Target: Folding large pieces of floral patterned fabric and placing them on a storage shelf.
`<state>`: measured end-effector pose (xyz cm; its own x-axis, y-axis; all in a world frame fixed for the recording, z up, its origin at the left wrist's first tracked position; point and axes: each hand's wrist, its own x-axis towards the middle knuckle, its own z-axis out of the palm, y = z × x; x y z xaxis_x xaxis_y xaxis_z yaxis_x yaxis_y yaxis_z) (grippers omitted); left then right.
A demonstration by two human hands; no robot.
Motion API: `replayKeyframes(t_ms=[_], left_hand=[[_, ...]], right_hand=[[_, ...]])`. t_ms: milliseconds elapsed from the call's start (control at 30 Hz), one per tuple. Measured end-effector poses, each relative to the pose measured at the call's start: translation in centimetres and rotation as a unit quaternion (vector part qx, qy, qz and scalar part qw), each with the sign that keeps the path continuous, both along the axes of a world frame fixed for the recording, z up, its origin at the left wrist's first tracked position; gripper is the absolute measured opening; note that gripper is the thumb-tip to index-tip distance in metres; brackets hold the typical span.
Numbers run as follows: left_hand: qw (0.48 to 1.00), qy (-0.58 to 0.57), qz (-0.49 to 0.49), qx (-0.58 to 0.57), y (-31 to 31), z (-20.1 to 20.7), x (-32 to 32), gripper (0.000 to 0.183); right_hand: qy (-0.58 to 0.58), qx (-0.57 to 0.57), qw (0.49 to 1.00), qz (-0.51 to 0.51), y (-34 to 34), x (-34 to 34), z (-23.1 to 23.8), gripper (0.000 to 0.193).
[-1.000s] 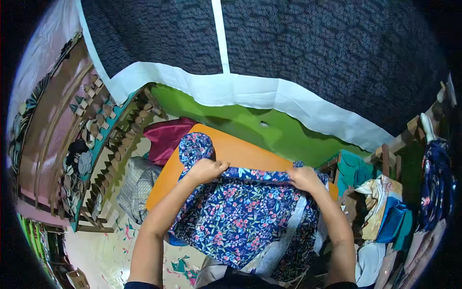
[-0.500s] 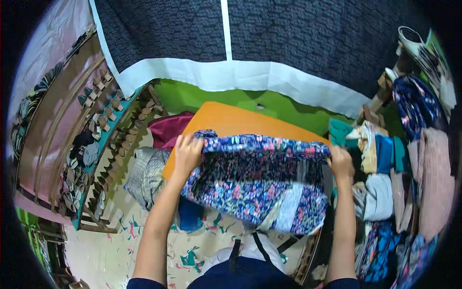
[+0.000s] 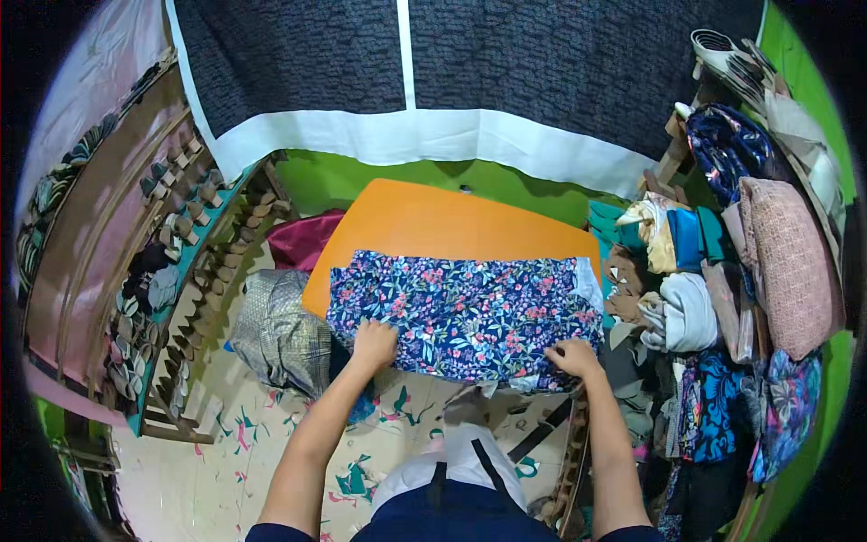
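Note:
A navy floral cloth (image 3: 452, 307) with pink, white and green print lies spread, roughly rectangular, over the near part of an orange tabletop (image 3: 452, 212). Its near edge hangs toward me, and a pale strip shows at its right end. My left hand (image 3: 375, 344) is closed on the cloth near its lower left side. On the lower right, my right hand (image 3: 573, 358) pinches the same cloth, thumb and fingers together. The fingertips of both hands are partly hidden.
At left stands a rack (image 3: 203, 235) with rows of shoe forms. A shiny grey fabric bundle (image 3: 284, 330) and maroon cloth (image 3: 302, 239) sit beside the table. Folded fabrics (image 3: 691, 312) pile up on the right. Coloured scraps (image 3: 357, 479) litter the floor.
The cloth, held up and folded open between both hands before, now lies flat on the table. Both hands have come down toward me and closer together.

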<state>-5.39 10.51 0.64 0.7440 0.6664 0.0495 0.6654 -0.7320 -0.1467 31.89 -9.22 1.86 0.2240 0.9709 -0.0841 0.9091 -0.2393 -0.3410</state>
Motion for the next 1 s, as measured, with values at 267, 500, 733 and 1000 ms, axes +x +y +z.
replayKeyframes(t_ms=[267, 500, 733, 1000], left_hand=[[0.993, -0.098, 0.027, -0.052, 6.3, 1.4, 7.2, 0.032], [0.963, -0.205, 0.176, 0.006, 12.8, -3.6, 7.3, 0.060], [0.966, -0.136, 0.177, 0.132, 16.8, -4.8, 6.3, 0.022], [0.958, -0.179, 0.156, 0.162, 23.7, -1.2, 13.4, 0.023]], right_hand=[[-0.070, 0.230, 0.968, -0.069, 9.2, 3.1, -2.0, 0.038], [-0.129, 0.201, 0.967, -0.086, 17.3, 5.5, -4.6, 0.055], [-0.095, 0.129, 0.985, -0.063, 18.9, 9.9, -6.4, 0.027], [-0.230, 0.198, 0.944, -0.126, 24.6, 17.2, -4.9, 0.020]])
